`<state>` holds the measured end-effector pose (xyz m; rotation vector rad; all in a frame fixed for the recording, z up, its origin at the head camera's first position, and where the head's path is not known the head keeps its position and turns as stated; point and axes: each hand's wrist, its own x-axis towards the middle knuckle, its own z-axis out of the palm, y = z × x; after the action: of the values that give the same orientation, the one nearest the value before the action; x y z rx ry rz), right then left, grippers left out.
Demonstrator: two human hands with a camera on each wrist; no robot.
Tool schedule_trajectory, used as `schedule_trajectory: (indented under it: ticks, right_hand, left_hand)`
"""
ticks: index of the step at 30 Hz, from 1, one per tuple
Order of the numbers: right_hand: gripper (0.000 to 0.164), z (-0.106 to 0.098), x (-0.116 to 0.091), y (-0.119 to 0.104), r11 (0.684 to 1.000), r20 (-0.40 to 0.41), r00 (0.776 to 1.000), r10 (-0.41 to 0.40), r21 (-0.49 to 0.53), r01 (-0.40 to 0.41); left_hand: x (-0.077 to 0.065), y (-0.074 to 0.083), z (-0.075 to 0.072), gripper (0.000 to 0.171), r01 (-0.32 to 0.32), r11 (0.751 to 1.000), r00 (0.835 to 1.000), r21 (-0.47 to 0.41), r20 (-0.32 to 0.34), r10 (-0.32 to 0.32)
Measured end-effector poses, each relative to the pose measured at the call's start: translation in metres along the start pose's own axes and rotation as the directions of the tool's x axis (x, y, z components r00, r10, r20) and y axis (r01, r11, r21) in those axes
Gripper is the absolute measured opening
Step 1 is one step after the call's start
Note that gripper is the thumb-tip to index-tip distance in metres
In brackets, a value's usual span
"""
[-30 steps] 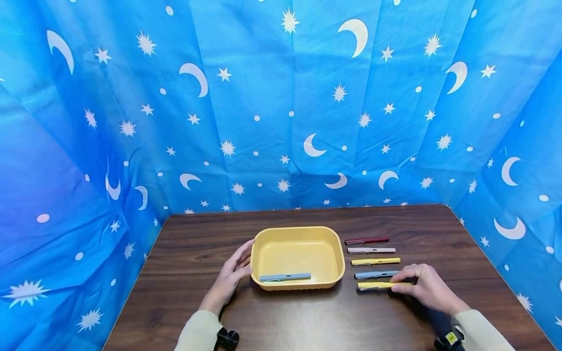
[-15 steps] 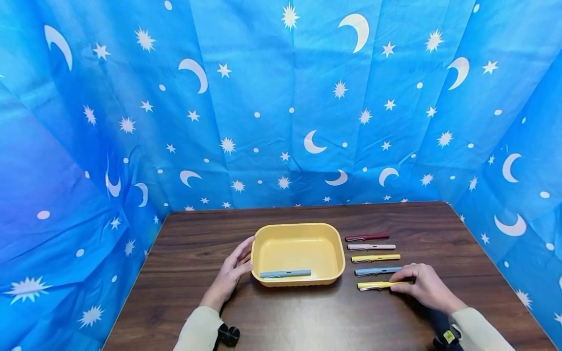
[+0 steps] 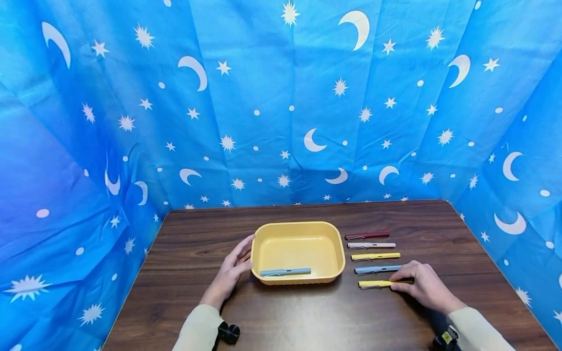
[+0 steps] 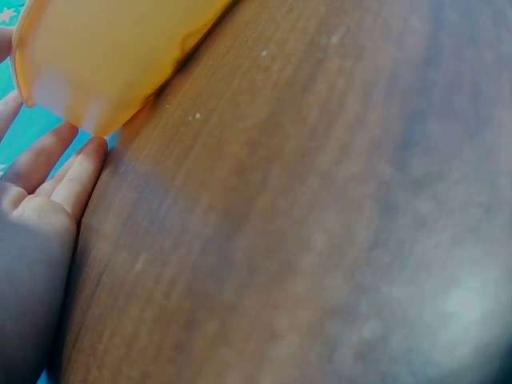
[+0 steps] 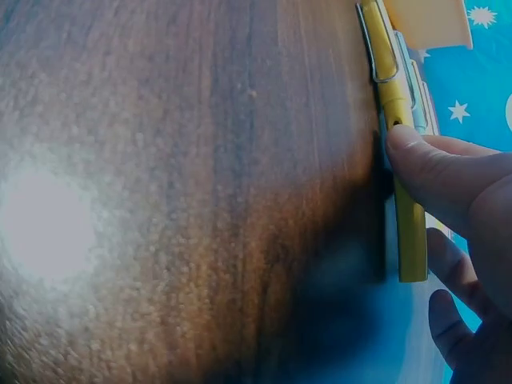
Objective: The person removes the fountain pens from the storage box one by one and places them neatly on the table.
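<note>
My right hand pinches a yellow pen with a metal clip between thumb and fingers, near its right end. The right wrist view shows the thumb pressed on the barrel just past the cap, its tail free. Beyond it, a blue pen lies roughly parallel, close to the fingertips. My left hand touches the left side of a yellow rectangular tray, with its thumb at the rim. Extended fingers rest against the tray's outer wall in the left wrist view. Inside the tray, another blue pen lies along the front wall.
Behind the blue pen, another yellow pen, a pale pink pen and a dark red pen lie in a column right of the tray. The brown wooden table ends at a blue star-and-moon curtain.
The gap between the held yellow pen and the blue pen behind it has widened slightly. The head view has tilted a little, shifting the scene upward. The left hand stays at the tray.
</note>
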<state>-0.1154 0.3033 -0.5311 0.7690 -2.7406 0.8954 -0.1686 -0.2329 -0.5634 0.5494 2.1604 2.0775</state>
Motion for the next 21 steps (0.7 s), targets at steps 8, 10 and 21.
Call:
schedule_trajectory:
  ticks: [8, 10, 21]
  right_hand:
    - [0.017, 0.0024, 0.0003, -0.0009, 0.999, -0.019, 1.0, -0.001, -0.032, 0.0]
    - [0.016, 0.002, 0.0008, -0.0013, 0.999, -0.009, 1.0, 0.011, -0.035, -0.011]
    - [0.016, 0.0015, 0.0033, -0.0039, 0.996, 0.036, 0.996, 0.081, -0.047, -0.079]
  left_hand:
    - [0.0003, 0.0016, 0.0002, 0.069, -0.017, 1.0, 1.0, -0.01, 0.009, 0.017]
    - [0.0004, 0.0017, 0.0003, 0.069, -0.017, 1.0, 1.0, -0.013, 0.009, 0.017]
    - [0.0002, 0.0023, 0.0007, 0.07, -0.028, 1.0, 1.0, -0.011, 0.01, 0.028]
